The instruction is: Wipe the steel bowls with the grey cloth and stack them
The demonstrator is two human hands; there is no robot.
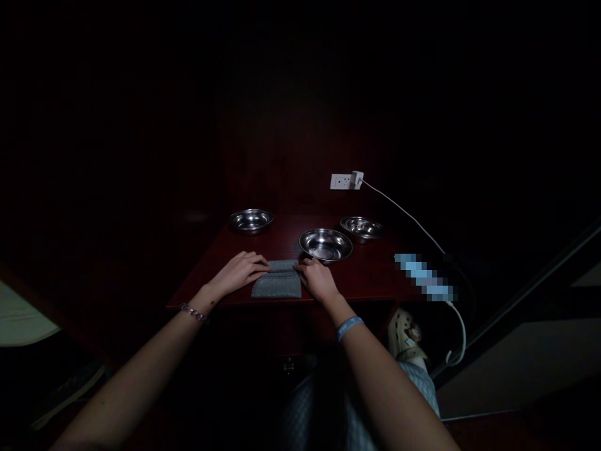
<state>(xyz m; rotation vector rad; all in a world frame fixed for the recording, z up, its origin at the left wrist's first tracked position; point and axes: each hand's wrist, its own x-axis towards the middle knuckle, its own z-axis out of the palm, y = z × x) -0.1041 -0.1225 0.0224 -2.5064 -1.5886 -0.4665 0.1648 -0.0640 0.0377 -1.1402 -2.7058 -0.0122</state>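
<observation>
Nearest to me, seen down through the head camera in dim light, two bare forearms [145, 363] reach forward over pale checked trousers [420, 379]. A beaded bracelet [192, 312] circles the left wrist and a blue wristband [349, 327] the right. Off to my right, beside the bench, is a beige clog [401, 335] on a foot.

A small grey-blue cloth [277, 287] lies near the front edge of the dark red bench [206, 269], between the two hands, with a fold running across its upper part. The left hand [241, 269] is palm down, partly open, fingers gently bent, with its tips at the fold's left end. The right hand [317, 275] is more curled, its fingertips at the right end. I cannot tell whether either one pinches the cloth or only presses it.

Just beyond the right hand sits a shiny steel bowl [325, 244]; a second bowl [361, 229] stands close behind it to the right, and a third bowl [251, 220] is well apart at the back left. Right of these I see a pixelated blue object [425, 277], too masked to identify.

Farthest off, a white charger [357, 180] is plugged into a wall socket [340, 181], its white cable [406, 214] trailing down to the right.
</observation>
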